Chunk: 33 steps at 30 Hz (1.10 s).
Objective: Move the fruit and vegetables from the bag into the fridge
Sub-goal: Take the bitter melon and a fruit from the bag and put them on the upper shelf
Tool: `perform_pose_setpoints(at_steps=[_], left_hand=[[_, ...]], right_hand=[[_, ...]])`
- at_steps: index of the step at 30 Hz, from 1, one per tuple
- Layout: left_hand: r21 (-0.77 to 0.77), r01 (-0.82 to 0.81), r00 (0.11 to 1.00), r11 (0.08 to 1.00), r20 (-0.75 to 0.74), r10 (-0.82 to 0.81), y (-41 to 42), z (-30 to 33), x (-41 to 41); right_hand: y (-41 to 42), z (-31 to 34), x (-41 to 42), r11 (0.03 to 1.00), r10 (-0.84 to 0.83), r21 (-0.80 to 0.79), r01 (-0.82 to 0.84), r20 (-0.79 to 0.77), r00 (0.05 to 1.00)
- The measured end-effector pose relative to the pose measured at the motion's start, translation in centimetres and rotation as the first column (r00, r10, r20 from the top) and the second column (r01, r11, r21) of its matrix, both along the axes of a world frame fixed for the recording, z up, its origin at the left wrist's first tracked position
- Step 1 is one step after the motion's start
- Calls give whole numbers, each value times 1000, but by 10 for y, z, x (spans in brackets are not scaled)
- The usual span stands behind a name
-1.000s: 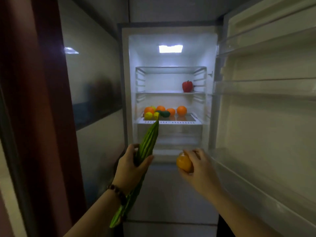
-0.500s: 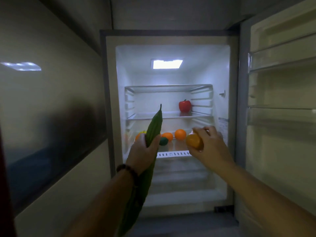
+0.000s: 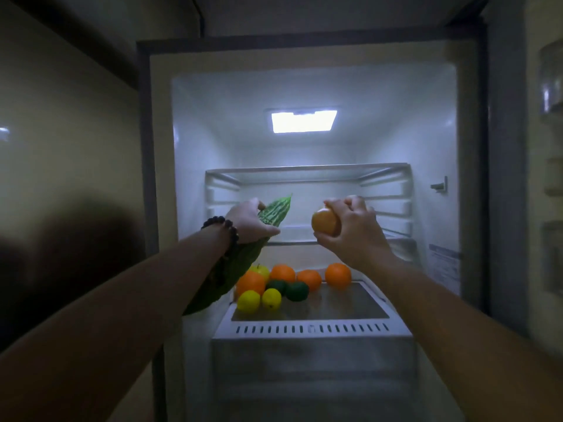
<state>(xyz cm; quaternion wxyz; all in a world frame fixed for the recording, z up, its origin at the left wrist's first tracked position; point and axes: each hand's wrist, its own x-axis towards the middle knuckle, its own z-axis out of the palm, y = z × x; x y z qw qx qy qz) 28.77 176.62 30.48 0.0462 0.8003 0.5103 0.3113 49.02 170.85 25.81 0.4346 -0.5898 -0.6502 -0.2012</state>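
Both grips are full: my left hand (image 3: pixel 251 219) wraps its fingers round a long ridged bitter gourd (image 3: pixel 275 210), and my right hand (image 3: pixel 355 228) curls round an orange (image 3: pixel 325 222). I hold the two side by side, apart, inside the open fridge (image 3: pixel 304 86), level with the middle shelf (image 3: pixel 307 237). The gourd's pointed tip angles up toward the back wall while its dark lower end runs down under my wrist, past a beaded bracelet (image 3: pixel 224 228). Below, on the crisper cover (image 3: pixel 310 328), I see oranges (image 3: pixel 337 275), two lemons (image 3: pixel 259 300) and dark green limes (image 3: pixel 297 290) clustered at the left. An interior lamp (image 3: pixel 303 120) glows overhead.
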Motion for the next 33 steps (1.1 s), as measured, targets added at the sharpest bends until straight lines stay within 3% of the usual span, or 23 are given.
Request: perform_pose_setpoints(at_steps=[3,8,14,17,22,29,31,33], left_hand=[[-37,17,997,999,78,-14,24,17,2],[-132,-18,1000,991,7,19,71,36,11],[13,-195,975,981,-105,196,114,37,24],[-10,-168,965,986,-208,163,122,38,19],[-85,-90,973,992,-220,69,101,48,6],[73,-31,948,997,-313,52,27,25,-26],[85,-16,956,996,-290,40,19,5,-33],[192,-8,971,981,-233,53,20,-11,-37]], right_hand=[[26,10,3,999,29,-19,-29,1,1000],[58,17,9,998,52,-37,-52,12,999],[81,18,16,994,84,-76,-82,21,996],[87,16,20,990,94,-111,-89,37,995],[90,11,22,986,122,-118,-119,22,992],[88,7,14,974,210,-83,-210,-9,978],[87,9,11,969,233,-76,-234,-15,972],[87,13,9,964,256,-75,-257,-25,966]])
